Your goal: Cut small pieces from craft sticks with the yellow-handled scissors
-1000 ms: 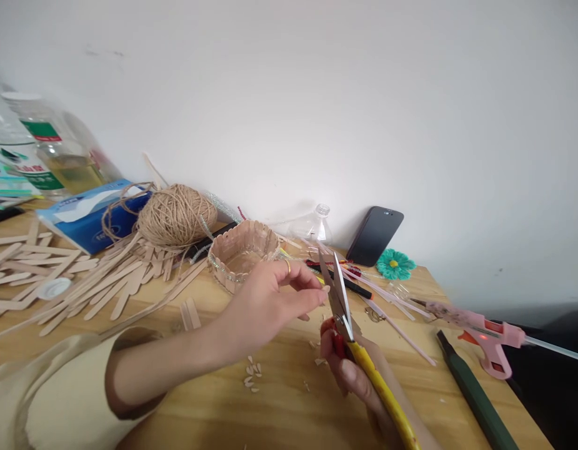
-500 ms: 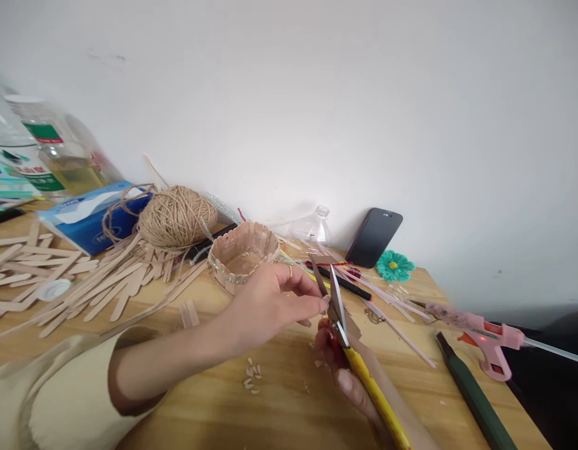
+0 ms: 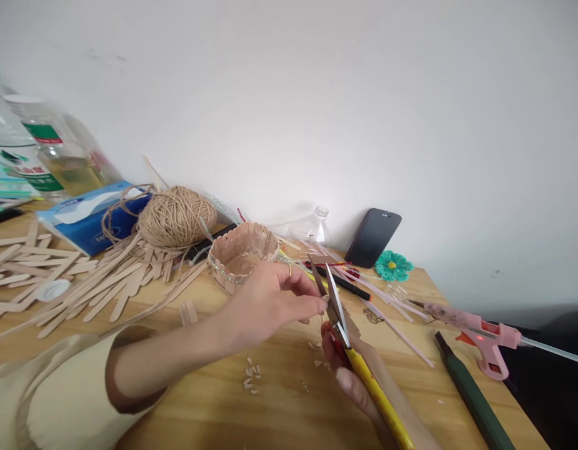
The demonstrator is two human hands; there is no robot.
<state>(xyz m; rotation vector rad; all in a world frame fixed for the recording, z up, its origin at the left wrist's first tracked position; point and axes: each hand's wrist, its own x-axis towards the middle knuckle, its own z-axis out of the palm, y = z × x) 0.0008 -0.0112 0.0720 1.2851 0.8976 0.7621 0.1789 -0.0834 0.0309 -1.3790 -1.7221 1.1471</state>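
My right hand (image 3: 349, 369) is wrapped round scissors (image 3: 339, 319) with a yellow handle and a red one. The blades point away from me and stand slightly apart. Close beside them, my left hand (image 3: 279, 303) pinches thumb and fingers together at the blades; whatever it holds is too small and covered to make out. Tiny pale petal-shaped pieces (image 3: 251, 375) lie on the table under my hands, and a few more are by my right fingers. Just behind my left hand stands a small box (image 3: 244, 250) made of wooden sticks, with a glittery band around it.
Loose craft sticks (image 3: 101, 287), a twine ball (image 3: 176, 215) and a blue tissue pack (image 3: 96, 219) lie to the left, before bottles (image 3: 73, 169). At right are a pink glue gun (image 3: 480, 337), dark green tool (image 3: 473, 390), teal flower (image 3: 394, 265) and phone (image 3: 373, 237) leaning on the wall.
The scissors' bright blade has swung slightly left, narrowing the gap between the blades. More small pale pieces show by my right fingers. My left hand keeps its pinch almost in place.
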